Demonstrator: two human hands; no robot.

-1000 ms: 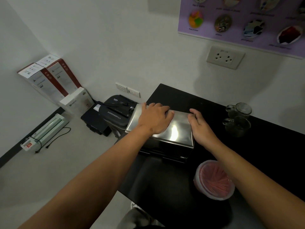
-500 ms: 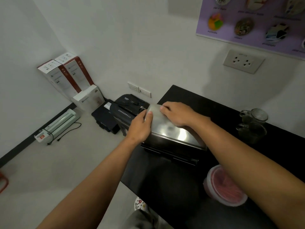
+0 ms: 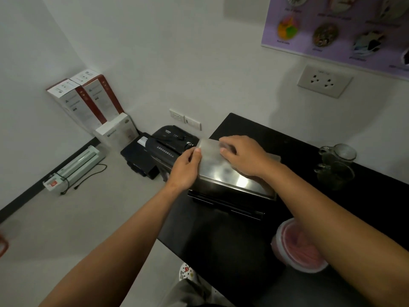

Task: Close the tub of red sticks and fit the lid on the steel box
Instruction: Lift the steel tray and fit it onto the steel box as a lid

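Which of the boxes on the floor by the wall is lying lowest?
The white box, in front of the two tall red-and-white boxes that stand leaning against the wall.

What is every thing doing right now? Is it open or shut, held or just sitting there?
Steel box: on the black counter, lid on top.
Lid: lying on the box, both hands on it.
Left hand: pressing the lid's left edge.
Right hand: flat on the lid's top.
Tub: lid on, red sticks inside, nobody touching it.
Glass jars: standing on the counter, untouched; one looks lidded.
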